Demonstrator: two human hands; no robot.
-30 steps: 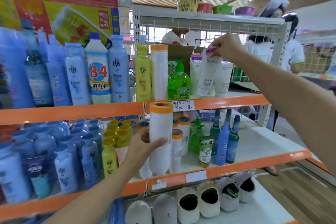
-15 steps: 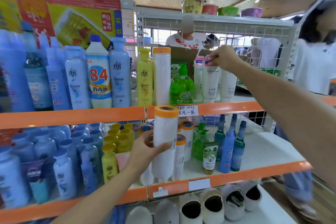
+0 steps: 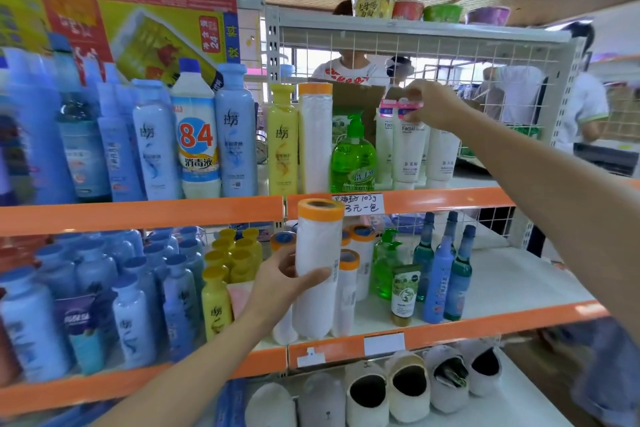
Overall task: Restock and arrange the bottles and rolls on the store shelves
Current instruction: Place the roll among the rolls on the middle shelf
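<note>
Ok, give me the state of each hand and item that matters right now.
left hand: grips the held roll
held roll: upright, front of middle shelf
right hand: pinches the tube's pink top
facial tube: upright on upper shelf
tall roll: standing on upper shelf
green pump bottle: upright

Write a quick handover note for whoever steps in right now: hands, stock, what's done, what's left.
Left hand grips a white roll with an orange cap, upright at the front of the middle shelf.
Right hand pinches the pink top of a white facial tube standing on the upper shelf.
Done: most bottles already stand in rows.
Left: place the held roll, settle the tube.
</note>
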